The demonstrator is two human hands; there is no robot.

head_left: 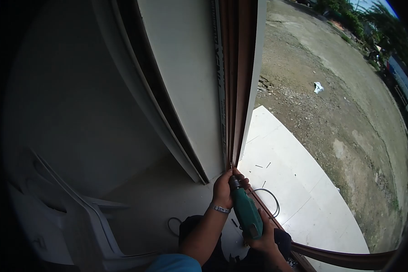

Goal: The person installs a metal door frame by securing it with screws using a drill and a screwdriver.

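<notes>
A green power drill (245,209) points away from me, its bit meeting the lower part of the brown door frame (243,81). My right hand (266,239) is wrapped round the drill's rear handle. Around the front of the drill, by the black chuck (234,182), my left hand (223,189) is closed, with its fingertips near the bit and the frame. A watch (220,208) sits on my left wrist. The drill bit's tip is too small to make out clearly against the frame.
A white plastic chair (84,213) stands at the left. A grey cable (276,204) loops over the sill. Several screws or nails (264,184) lie on the white tiles (303,195) outside. Beyond is rough ground with a crumpled white scrap (318,87).
</notes>
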